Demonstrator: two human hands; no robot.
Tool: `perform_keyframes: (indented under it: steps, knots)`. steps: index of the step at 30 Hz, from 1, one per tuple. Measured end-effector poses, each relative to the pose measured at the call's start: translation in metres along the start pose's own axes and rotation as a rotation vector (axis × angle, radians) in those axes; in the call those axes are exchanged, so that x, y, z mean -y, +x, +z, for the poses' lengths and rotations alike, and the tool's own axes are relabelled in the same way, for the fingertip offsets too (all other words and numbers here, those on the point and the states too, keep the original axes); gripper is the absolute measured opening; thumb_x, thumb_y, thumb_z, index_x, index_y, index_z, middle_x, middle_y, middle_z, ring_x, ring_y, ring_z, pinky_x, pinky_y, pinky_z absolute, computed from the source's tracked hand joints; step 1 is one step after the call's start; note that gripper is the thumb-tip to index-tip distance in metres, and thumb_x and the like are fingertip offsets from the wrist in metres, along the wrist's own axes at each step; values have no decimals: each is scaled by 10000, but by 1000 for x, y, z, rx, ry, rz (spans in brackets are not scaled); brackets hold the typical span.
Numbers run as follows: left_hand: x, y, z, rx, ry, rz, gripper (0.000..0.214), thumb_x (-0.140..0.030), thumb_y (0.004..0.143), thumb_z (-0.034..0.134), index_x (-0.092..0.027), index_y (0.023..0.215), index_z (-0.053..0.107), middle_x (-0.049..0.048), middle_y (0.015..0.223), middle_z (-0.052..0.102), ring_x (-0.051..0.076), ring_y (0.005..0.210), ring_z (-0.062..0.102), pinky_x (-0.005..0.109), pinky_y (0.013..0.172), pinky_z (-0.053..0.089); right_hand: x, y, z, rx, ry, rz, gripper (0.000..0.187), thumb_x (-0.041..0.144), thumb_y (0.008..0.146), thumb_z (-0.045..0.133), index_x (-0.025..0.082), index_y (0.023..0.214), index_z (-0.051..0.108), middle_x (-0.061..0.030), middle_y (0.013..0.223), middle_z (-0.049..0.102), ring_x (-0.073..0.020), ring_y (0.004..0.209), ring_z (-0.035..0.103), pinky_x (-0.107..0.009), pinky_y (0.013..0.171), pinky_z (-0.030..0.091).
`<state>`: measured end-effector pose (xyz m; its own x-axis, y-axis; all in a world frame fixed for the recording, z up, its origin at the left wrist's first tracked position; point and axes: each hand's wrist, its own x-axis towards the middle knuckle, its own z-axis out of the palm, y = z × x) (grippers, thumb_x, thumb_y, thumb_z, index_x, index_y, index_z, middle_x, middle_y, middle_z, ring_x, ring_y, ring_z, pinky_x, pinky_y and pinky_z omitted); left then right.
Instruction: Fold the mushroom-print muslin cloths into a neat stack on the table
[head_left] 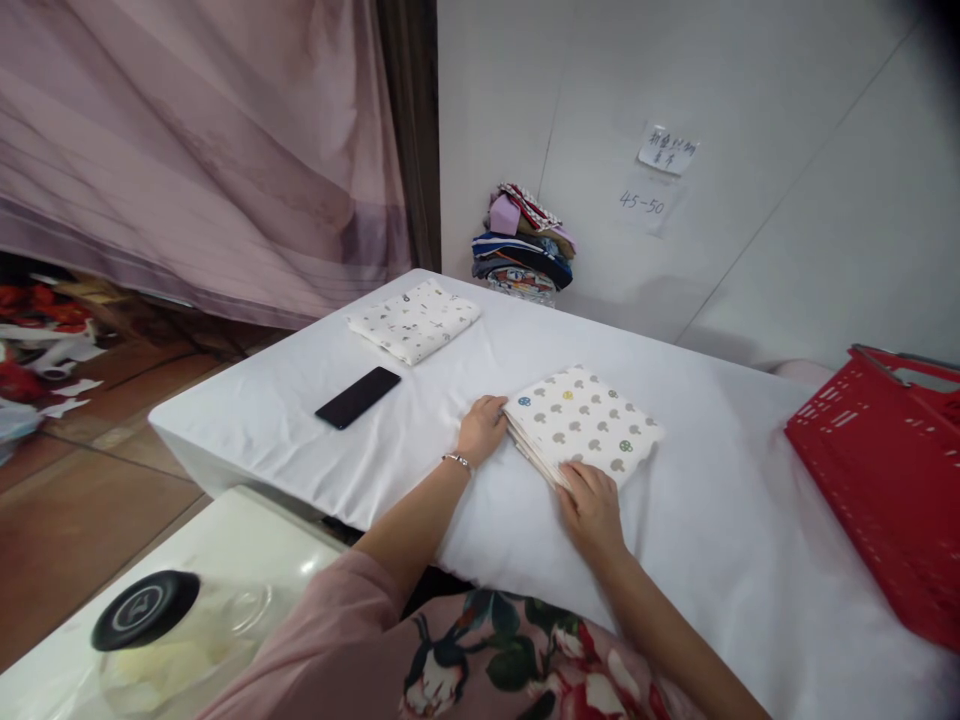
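A folded white cloth with mushroom print [583, 420] lies on the white-covered table [720, 520]. My left hand [481, 428], with a bracelet at the wrist, touches the cloth's left corner, fingers curled against its edge. My right hand [591, 503] rests on the cloth's near corner, fingers lying flat on it. A second folded patterned cloth [414, 320] lies further back on the left, and a black phone [358, 397] sits between it and my left hand.
A red plastic basket [885, 480] stands at the right edge of the table. A stack of folded clothes [525, 245] sits against the white wall behind the table. A pink curtain [195, 150] hangs at left. A white surface with a black round lid [146, 608] is near left.
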<state>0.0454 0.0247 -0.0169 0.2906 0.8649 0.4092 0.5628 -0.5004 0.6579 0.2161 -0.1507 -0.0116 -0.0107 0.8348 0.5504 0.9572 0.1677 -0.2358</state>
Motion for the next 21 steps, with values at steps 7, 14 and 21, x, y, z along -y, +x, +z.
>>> perform_keyframes:
  steps: [7,14,21]
  knots:
    - [-4,-13,-11,-53,33,332,277,-118,813,496,-214,1040,620,46,1018,594,174,959,520,336,854,471,1,0,-1,19,25,31,286,254,880,456,183,1131,575,-86,1081,598,-212,1007,504,-358,878,351]
    - [-10,-13,-9,61,200,500,187,-206,875,492,-228,974,650,53,1015,609,185,958,516,334,793,440,3,20,-15,175,28,116,208,276,880,468,209,997,626,-49,1005,626,-187,922,531,-301,789,368]
    - [-11,-7,-13,117,303,550,174,-209,875,500,-225,974,643,51,1021,612,186,960,512,320,772,407,8,41,-21,345,-124,129,154,264,875,495,205,871,637,-38,865,607,-181,843,517,-272,729,332]
